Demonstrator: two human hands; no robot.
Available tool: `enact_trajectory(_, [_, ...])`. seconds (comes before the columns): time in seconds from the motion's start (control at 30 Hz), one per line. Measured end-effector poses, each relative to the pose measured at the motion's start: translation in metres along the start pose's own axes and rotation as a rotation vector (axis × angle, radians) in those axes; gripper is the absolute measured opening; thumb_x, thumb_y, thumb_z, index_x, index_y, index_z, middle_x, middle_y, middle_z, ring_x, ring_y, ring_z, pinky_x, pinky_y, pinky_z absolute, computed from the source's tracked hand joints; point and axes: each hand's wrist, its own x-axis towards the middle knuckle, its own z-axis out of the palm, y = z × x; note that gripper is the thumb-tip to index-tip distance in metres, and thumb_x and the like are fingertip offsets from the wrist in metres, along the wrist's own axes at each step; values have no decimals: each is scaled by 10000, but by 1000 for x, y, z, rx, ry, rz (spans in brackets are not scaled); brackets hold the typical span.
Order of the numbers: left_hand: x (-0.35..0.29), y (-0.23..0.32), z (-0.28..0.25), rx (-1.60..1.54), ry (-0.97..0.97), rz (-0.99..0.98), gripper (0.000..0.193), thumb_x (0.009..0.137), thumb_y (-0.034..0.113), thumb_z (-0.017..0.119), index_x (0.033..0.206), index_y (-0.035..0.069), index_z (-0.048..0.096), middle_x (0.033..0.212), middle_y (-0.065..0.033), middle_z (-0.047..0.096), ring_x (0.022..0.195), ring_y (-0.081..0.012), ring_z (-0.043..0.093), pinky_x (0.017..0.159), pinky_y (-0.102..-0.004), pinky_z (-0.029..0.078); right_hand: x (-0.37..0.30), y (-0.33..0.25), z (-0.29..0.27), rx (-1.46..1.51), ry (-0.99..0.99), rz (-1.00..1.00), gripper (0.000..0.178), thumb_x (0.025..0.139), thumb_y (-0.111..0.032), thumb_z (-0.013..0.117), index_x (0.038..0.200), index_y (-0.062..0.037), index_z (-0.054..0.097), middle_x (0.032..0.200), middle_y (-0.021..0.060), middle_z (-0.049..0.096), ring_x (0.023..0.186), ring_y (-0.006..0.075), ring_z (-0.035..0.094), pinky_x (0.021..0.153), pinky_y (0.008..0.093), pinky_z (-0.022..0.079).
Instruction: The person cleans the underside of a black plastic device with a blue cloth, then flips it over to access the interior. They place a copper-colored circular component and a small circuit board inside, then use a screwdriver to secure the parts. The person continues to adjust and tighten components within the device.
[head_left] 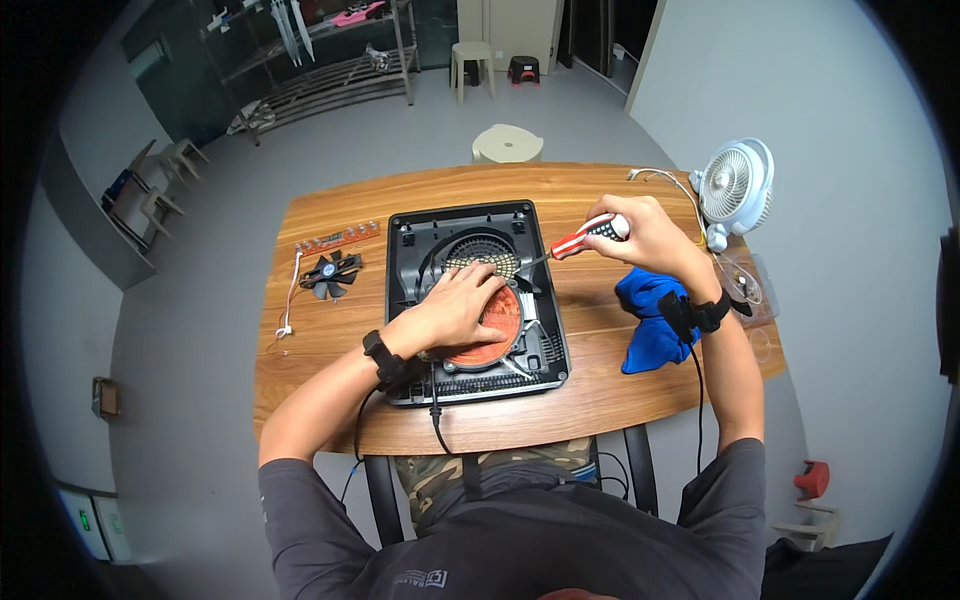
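Note:
An opened black appliance housing, apparently an induction cooker's base, lies on the table in front of me. Inside its near half is a round copper-coloured coil. My left hand rests palm down over the coil, fingers stretched across its far edge and thumb on its face. In my right hand is a screwdriver with a red-and-white striped handle. Its shaft slants down leftward to the housing's inner right side, near the left fingertips. Exactly what the tip touches is too small to tell.
A small black fan with a white cable and a narrow orange-red strip bearing several metal parts lie at left. Blue cloth sits beside my right forearm. A white desk fan stands at the far right corner, cables near it.

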Motion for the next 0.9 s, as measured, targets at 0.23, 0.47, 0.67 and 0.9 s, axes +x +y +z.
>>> enact_trajectory(0.23, [0, -1, -2, 11, -52, -33, 849, 787, 507, 835, 1444, 71, 520, 1489, -207, 453, 1439, -437, 399, 1181, -574, 343, 11, -15, 3, -15, -113, 23, 261, 855, -200, 808, 981, -10, 680, 800, 148, 708, 733, 293, 704, 659, 356, 531])
enact_trajectory(0.47, [4, 2, -3, 32, -61, -36, 798, 797, 455, 831, 1428, 56, 547, 1486, -199, 457, 1425, -421, 416, 1200, -505, 347, 18, -24, 8, -63, -155, -17, 289, 852, -245, 791, 977, -11, 677, 777, 171, 695, 707, 351, 675, 649, 400, 529])
enact_trajectory(0.67, [-1, 2, -4, 34, -44, -48, 794, 798, 453, 828, 1421, 45, 552, 1488, -204, 460, 1425, -421, 419, 1204, -500, 344, 33, -30, 15, -49, -207, 12, 316, 843, -274, 767, 989, -3, 693, 836, 217, 718, 791, 406, 694, 721, 440, 560])
enact_trajectory(0.9, [0, 2, -2, 12, -27, -46, 800, 785, 430, 844, 1420, 43, 550, 1485, -202, 461, 1424, -417, 418, 1199, -497, 349, 40, -31, 14, -82, -259, 26, 341, 846, -301, 770, 958, 9, 686, 828, 222, 718, 800, 411, 696, 728, 447, 559])
